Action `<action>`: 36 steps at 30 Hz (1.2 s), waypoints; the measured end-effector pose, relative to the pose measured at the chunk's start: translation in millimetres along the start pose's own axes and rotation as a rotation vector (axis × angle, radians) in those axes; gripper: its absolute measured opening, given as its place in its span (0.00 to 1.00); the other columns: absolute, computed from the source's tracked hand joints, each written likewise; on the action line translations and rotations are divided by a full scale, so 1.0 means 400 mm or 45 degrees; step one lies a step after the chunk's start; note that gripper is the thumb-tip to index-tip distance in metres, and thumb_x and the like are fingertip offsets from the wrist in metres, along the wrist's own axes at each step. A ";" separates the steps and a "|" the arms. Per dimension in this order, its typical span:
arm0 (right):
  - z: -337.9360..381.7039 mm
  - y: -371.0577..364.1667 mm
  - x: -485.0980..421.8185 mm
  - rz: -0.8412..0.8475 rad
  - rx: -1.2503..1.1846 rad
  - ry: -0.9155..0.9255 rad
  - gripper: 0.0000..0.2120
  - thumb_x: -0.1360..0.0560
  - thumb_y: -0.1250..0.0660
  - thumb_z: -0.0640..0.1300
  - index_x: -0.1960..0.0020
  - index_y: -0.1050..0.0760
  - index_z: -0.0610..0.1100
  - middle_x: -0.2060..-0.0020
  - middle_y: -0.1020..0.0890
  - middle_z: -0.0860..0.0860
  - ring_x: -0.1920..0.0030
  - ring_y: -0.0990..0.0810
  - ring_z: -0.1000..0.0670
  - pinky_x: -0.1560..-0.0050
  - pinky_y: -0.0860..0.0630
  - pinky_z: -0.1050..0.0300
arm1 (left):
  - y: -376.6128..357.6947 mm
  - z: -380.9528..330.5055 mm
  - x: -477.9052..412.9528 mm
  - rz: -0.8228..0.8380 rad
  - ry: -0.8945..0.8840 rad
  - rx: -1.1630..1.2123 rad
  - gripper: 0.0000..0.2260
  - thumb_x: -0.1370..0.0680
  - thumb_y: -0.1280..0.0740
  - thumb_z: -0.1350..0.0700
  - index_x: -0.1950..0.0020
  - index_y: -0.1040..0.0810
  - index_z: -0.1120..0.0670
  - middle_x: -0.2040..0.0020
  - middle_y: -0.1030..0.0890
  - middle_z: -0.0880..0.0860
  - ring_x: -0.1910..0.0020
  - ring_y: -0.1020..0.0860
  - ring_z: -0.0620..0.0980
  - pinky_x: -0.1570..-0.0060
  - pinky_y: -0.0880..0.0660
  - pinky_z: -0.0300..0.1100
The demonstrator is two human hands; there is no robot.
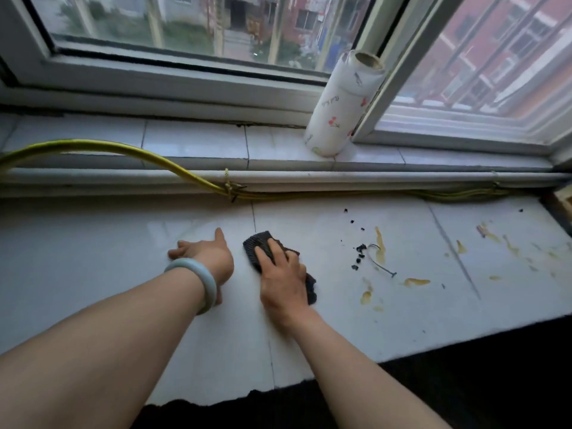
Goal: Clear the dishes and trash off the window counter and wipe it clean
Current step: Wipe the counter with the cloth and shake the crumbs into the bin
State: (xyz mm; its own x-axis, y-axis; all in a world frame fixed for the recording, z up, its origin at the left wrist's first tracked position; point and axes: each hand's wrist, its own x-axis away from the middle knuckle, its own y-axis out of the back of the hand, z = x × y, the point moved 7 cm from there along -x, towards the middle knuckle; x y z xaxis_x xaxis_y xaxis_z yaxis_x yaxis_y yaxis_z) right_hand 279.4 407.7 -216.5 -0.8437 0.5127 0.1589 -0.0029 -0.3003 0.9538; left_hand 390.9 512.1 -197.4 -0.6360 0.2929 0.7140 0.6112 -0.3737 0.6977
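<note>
Both forearms reach over the counter (93,258): left hand (205,253) rests flat, fingers (179,246) spread; right hand (280,274) presses the dark cloth (258,246) with flattened fingers. Just rightward lie yellow smears (380,246) and black crumbs (359,255).

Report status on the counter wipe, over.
Left hand flat on counter, empty. Right hand pressing dark cloth down. Yellow smears, black crumbs unwiped to its right.
</note>
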 end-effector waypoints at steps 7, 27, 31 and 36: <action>-0.167 0.042 -0.003 -0.110 0.063 -0.229 0.27 0.22 0.48 0.40 0.24 0.43 0.52 0.24 0.47 0.49 0.34 0.40 0.41 0.36 0.40 0.45 | -0.015 0.002 -0.011 -0.014 -0.045 -0.085 0.61 0.36 0.21 0.48 0.23 0.67 0.51 0.28 0.38 0.71 0.31 0.37 0.72 0.36 0.31 0.62; 0.107 -0.078 0.234 -0.229 -0.032 0.245 0.25 0.34 0.44 0.44 0.37 0.31 0.51 0.35 0.26 0.48 0.47 0.31 0.44 0.54 0.24 0.51 | -0.022 0.043 0.010 -0.179 -0.153 0.063 0.40 0.28 0.29 0.50 0.24 0.51 0.44 0.33 0.41 0.66 0.38 0.36 0.66 0.52 0.28 0.52; -0.001 -0.051 0.234 -0.270 0.033 0.177 0.25 0.34 0.45 0.44 0.38 0.31 0.54 0.34 0.29 0.51 0.46 0.33 0.45 0.54 0.23 0.49 | -0.037 0.055 0.020 -0.165 -0.208 0.057 0.45 0.33 0.24 0.42 0.25 0.48 0.47 0.29 0.44 0.67 0.32 0.40 0.69 0.39 0.30 0.60; -0.172 -0.010 0.240 -0.271 0.056 0.135 0.24 0.33 0.46 0.43 0.37 0.32 0.54 0.34 0.35 0.53 0.44 0.35 0.46 0.54 0.24 0.45 | -0.056 0.058 0.010 -0.140 -0.205 0.121 0.45 0.30 0.26 0.45 0.22 0.53 0.46 0.23 0.56 0.65 0.26 0.53 0.70 0.31 0.40 0.65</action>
State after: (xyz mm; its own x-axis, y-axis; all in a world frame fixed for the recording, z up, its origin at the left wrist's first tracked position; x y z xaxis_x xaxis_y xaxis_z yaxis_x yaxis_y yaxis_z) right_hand 161.5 402.8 -222.5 -0.8783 0.4727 -0.0720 -0.1648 -0.1579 0.9736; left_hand 385.4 542.1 -208.8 -0.6221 0.4671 0.6283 0.5890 -0.2495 0.7687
